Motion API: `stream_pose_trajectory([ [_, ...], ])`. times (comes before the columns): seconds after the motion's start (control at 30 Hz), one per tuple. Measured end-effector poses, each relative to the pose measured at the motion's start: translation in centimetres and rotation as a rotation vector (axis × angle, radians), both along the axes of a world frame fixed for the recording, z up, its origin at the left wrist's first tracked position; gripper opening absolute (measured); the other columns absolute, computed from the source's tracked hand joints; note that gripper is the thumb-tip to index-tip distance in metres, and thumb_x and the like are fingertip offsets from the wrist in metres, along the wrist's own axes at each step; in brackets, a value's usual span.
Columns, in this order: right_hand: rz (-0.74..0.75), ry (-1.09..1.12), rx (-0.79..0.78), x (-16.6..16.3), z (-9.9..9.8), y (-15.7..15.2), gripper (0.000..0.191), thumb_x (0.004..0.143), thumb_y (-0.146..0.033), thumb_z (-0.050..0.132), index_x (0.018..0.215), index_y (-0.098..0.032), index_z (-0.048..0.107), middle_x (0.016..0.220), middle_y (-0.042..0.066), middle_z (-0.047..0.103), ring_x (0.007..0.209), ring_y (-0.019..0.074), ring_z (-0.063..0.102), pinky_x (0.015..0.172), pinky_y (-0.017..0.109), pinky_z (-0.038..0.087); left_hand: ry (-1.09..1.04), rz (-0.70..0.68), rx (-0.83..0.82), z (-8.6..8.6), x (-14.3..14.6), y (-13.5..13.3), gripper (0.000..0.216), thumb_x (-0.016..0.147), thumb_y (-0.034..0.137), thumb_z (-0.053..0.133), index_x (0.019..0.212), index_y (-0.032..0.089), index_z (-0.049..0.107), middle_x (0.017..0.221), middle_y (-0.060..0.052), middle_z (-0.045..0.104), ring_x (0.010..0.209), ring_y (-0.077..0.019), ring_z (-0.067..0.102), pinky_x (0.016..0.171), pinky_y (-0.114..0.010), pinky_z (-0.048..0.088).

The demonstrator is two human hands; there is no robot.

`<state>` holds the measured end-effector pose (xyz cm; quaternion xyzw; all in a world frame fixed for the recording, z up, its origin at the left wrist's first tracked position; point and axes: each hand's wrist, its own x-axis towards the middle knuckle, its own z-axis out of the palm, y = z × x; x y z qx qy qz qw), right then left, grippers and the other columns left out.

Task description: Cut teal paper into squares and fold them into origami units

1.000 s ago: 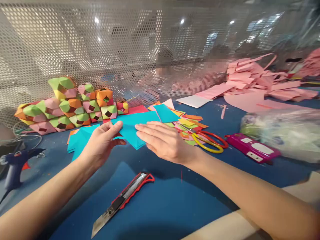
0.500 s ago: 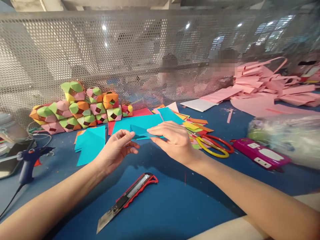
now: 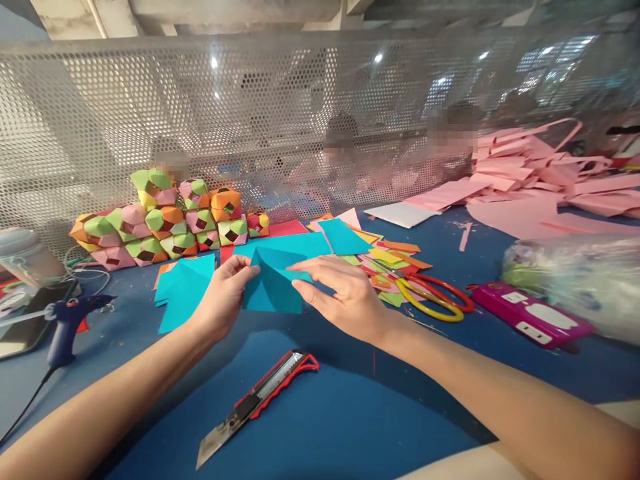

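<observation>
A turquoise sheet of paper [image 3: 273, 295] with crease lines is held up above the table, partly unfolded. My left hand [image 3: 227, 287] pinches its left edge between thumb and fingers. At the sheet's right side is my right hand [image 3: 345, 293], its thumb and index fingertips apart and over the paper; whether they press on it is hard to tell. Below the hands lies a utility knife [image 3: 260, 400] with its blade out. More turquoise sheets [image 3: 187, 293] lie left of my left hand, and others are behind the held one.
Folded paper balls [image 3: 165, 223] are stacked against a perforated metal screen [image 3: 280, 87]. A glue gun [image 3: 65, 327] stands left. To the right are scissors [image 3: 440, 300], colored paper pieces [image 3: 395, 253], a magenta case [image 3: 530, 313], a plastic bag [image 3: 585, 280] and pink paper strips [image 3: 530, 167]. People show beyond the screen.
The turquoise paper, seen nearly edge-on and folded before, has opened up and faces me. My left hand has closed on its edge, while the right fingers have spread apart.
</observation>
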<state>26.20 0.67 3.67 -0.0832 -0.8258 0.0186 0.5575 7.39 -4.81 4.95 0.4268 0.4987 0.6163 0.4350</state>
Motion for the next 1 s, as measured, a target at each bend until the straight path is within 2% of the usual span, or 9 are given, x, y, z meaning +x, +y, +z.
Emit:
stream_pose_trajectory([
  [0.13,-0.045,0.034,-0.121,0.2,0.5,-0.4,0.021,0.092,-0.024,0.055,0.071,-0.019,0.056,0.069,0.0,0.065,0.064,0.0111,0.059,0.064,0.025,0.048,0.115,0.027,-0.023,0.2,-0.5,0.2,0.026,0.072,0.033,0.072,0.079,0.019,0.051,0.062,0.006,0.051,0.051,-0.0062,0.046,0.048,-0.017,0.034],
  [0.27,-0.073,0.07,-0.408,0.8,1.3,-0.1,0.04,0.09,-0.035,0.055,0.058,-0.021,0.036,0.052,-0.007,0.03,0.046,0.0071,0.029,0.043,0.022,0.03,0.181,0.016,-0.001,0.8,-0.9,0.3,0.029,0.071,0.036,0.073,0.082,0.019,0.052,0.062,0.007,0.052,0.052,-0.0075,0.048,0.048,-0.018,0.033],
  [0.33,-0.062,0.088,-0.561,1.0,1.4,0.7,0.042,0.089,-0.039,0.055,0.057,-0.021,0.033,0.053,-0.007,0.023,0.047,0.0069,0.023,0.041,0.022,0.023,0.207,-0.005,-0.022,1.2,-1.2,0.4,0.031,0.069,0.035,0.075,0.085,0.02,0.053,0.062,0.006,0.052,0.052,-0.008,0.049,0.048,-0.018,0.034],
  [0.43,-0.06,0.051,-0.773,0.9,0.5,2.8,0.033,0.085,-0.04,0.055,0.062,-0.021,0.042,0.054,-0.007,0.03,0.048,0.0074,0.027,0.043,0.022,0.024,0.305,-0.089,-0.112,1.5,-2.1,0.8,0.036,0.066,0.034,0.077,0.091,0.019,0.057,0.063,0.005,0.054,0.053,-0.0095,0.052,0.048,-0.019,0.035],
  [0.53,-0.087,-0.064,-0.941,0.5,-1.2,5.3,0.017,0.082,-0.035,0.055,0.084,-0.018,0.059,0.059,-0.005,0.049,0.049,0.009,0.038,0.046,0.023,0.032,0.468,-0.195,-0.188,1.2,-3.4,1.3,0.038,0.065,0.034,0.077,0.096,0.018,0.061,0.066,0.003,0.056,0.055,-0.0108,0.054,0.048,-0.019,0.037],
  [0.63,-0.121,-0.156,-0.998,0.3,-3.0,7.0,0.028,0.078,-0.028,0.057,0.101,-0.014,0.063,0.063,-0.003,0.058,0.047,0.0084,0.039,0.046,0.022,0.033,0.632,-0.283,-0.248,0.2,-4.6,2.0,0.037,0.065,0.032,0.075,0.096,0.018,0.065,0.067,0.002,0.058,0.057,-0.0121,0.054,0.046,-0.019,0.037],
  [0.77,-0.172,-0.297,-1.027,0.5,-4.7,8.1,0.032,0.071,-0.018,0.06,0.101,-0.01,0.066,0.054,-0.006,0.053,0.043,0.0069,0.035,0.042,0.021,0.027,0.897,-0.29,-0.251,-1.2,-5.5,2.6,0.033,0.065,0.031,0.072,0.096,0.02,0.069,0.072,-0.001,0.062,0.055,-0.0149,0.055,0.043,-0.021,0.038],
  [0.9,-0.231,-0.366,-0.999,0.6,-5.2,8.4,0.036,0.068,-0.012,0.059,0.103,-0.012,0.066,0.061,-0.005,0.055,0.048,0.0075,0.041,0.046,0.021,0.03,1.221,-0.219,-0.109,-2.5,-5.2,3.0,0.026,0.068,0.023,0.065,0.094,0.021,0.071,0.086,-0.005,0.067,0.078,-0.0222,0.063,0.067,-0.028,0.049],
  [1.0,-0.277,-0.378,-0.97,0.3,-5.4,8.4,0.034,0.07,-0.015,0.06,0.104,-0.014,0.066,0.071,-0.001,0.061,0.054,0.0096,0.048,0.051,0.022,0.035,1.35,-0.177,-0.035,-3.6,-4.1,2.9,0.028,0.078,0.025,0.056,0.103,0.02,0.069,0.107,-0.01,0.065,0.1,-0.027,0.061,0.09,-0.037,0.047],
])
